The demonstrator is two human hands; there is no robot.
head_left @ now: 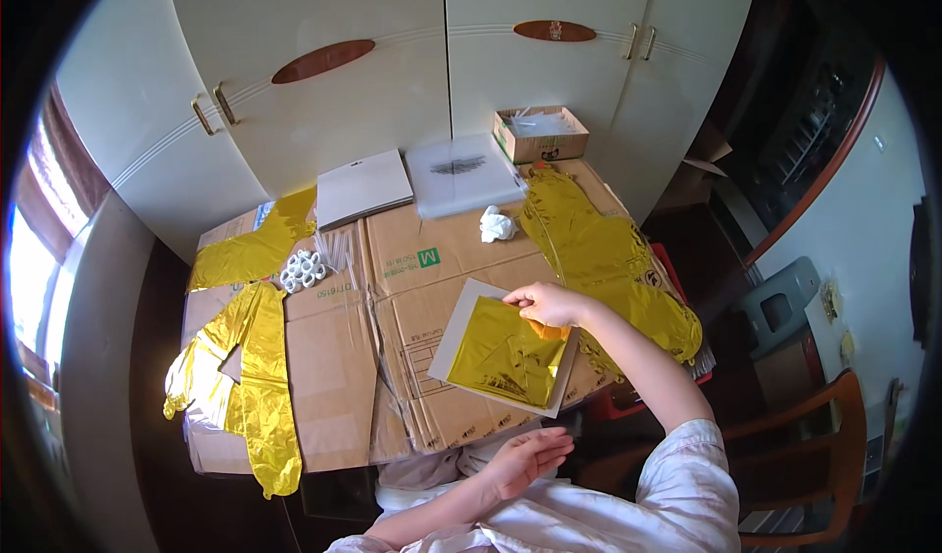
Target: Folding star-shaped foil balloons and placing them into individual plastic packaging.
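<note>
A folded gold foil balloon (510, 350) lies on a grey-white card (449, 345) near the table's front edge, slightly turned. From the right, my right hand (551, 306) reaches over the card's far edge. Its fingers are closed in a pinch at the foil's upper corner, with a bit of orange-gold foil showing under the palm. My left hand (528, 462) hovers in front of the table edge above my lap, fingers stretched out and holding nothing. Right of the card, a larger flat gold foil balloon (599, 249) spreads along the table's right side.
Flattened cardboard (324, 357) covers the table. On the left lie foil balloons (265, 386), white rings (303, 270) and clear straws (336, 251). Farther back are grey cards (363, 188), clear plastic sleeves (461, 175), a box (540, 135) and crumpled white tissue (497, 224). A wooden chair (844, 445) stands right.
</note>
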